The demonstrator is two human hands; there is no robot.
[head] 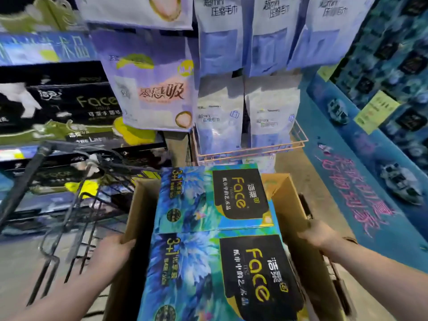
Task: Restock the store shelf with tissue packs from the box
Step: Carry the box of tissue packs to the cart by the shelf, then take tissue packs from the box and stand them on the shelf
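Note:
An open cardboard box (298, 216) stands below me. Two blue-green floral tissue packs marked "Face" lie in it, one at the far end (213, 198) and one nearer to me (220, 276). My left hand (113, 249) grips the box's left flap, fingers curled over its edge. On the opposite side, my right hand (317, 232) holds the right wall of the box. The image is blurred by motion.
A black wire rack (76, 205) stands left of the box. Black and green tissue packs (69, 105) fill the left shelves. Hanging purple and white bags (220, 112) sit above a pink wire basket (250, 151) ahead. A blue display stand (361, 158) runs along the right.

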